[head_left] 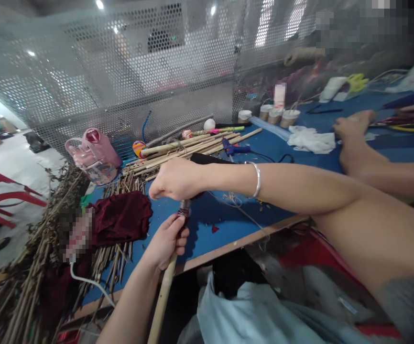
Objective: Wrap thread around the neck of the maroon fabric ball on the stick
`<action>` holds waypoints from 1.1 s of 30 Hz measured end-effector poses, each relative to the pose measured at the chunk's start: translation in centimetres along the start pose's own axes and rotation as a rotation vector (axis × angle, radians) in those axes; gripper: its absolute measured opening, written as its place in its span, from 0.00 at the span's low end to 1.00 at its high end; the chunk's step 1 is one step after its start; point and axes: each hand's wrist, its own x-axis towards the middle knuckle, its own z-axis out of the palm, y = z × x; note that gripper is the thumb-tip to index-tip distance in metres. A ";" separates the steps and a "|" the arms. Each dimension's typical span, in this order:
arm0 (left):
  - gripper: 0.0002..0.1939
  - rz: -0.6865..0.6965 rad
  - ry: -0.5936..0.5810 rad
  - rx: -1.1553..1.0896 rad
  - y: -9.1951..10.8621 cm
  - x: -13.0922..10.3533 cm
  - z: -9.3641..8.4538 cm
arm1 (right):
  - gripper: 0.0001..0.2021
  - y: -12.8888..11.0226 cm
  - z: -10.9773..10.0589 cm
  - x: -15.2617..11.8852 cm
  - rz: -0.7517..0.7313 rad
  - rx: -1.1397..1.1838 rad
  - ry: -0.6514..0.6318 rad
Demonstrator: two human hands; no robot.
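Observation:
My left hand (167, 239) grips a pale wooden stick (161, 301) that slants up from my lap to the blue table's edge. The stick's top end (184, 208) is wound with dark reddish thread or tape. My right hand (175, 178), with a silver bangle on its wrist, is closed over that wrapped top from above. A dark red velvet cloth (121, 217) lies on the table just left of my hands.
A blue table (224, 224) carries a row of wooden sticks (189, 145), a blue glue gun (233, 149), a pink bottle (94, 153), paper cups (280, 116) and white cloth (310, 139). Dry twig bundles (24, 277) lie at left. Another person's arm (364, 143) rests at right. Perforated metal screen behind.

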 end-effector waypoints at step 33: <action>0.26 0.186 0.233 -0.100 -4.9 -3.9 -3.2 | 0.15 2.1 12.0 -5.6 0.624 1.008 0.062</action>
